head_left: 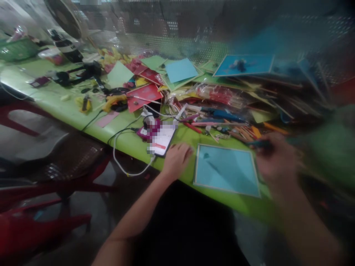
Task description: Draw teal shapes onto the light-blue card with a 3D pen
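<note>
My right hand (274, 159), blurred, is closed around a dark teal, pen-like tool (259, 143) whose tip points left; its exact kind is unclear. Below that tip lies a light blue card with a pale border (238, 173), close to the table's front edge. A small dark green shape (206, 156) and a thin dark streak, perhaps a shadow, show on the card. Resting on the table left of the card is my left hand (178, 159), its fingers loosely stretched and holding nothing visible. Beside it is a lit phone (163, 138) with a white cable attached.
On the green table (91, 122) stands a purple power adapter (142, 132) with cables. Behind the card lie scattered pencils and sticks (241, 131). Further back are piled colored cards (181, 70), a red card (145, 98) and plastic wrapping. Red chairs (41, 229) stand at left.
</note>
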`<state>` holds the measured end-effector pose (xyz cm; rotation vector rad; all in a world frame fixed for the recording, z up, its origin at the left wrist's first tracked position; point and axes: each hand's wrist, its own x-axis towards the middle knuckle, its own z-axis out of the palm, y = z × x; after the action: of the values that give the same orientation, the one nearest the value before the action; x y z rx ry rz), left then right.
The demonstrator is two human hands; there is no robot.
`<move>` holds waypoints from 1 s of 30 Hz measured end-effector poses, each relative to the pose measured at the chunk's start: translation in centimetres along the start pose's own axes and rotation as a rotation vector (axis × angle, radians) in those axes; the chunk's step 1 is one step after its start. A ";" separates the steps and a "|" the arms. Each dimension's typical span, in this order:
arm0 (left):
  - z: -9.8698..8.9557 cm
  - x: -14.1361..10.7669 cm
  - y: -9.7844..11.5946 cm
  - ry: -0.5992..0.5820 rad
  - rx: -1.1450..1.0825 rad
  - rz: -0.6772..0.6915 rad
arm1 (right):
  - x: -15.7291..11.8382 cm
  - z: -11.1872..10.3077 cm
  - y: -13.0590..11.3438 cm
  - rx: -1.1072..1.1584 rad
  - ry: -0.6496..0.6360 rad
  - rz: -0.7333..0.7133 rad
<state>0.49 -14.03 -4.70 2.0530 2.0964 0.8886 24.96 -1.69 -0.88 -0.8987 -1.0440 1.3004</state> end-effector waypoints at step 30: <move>-0.6 -3.8 -0.5 -0.152 -0.131 0.283 | -2.8 1.8 2.3 -0.580 -0.410 0.239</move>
<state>0.19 -17.72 -5.70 2.3006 1.6547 0.8449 22.59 -4.38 -2.73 -1.2455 -1.7322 1.4407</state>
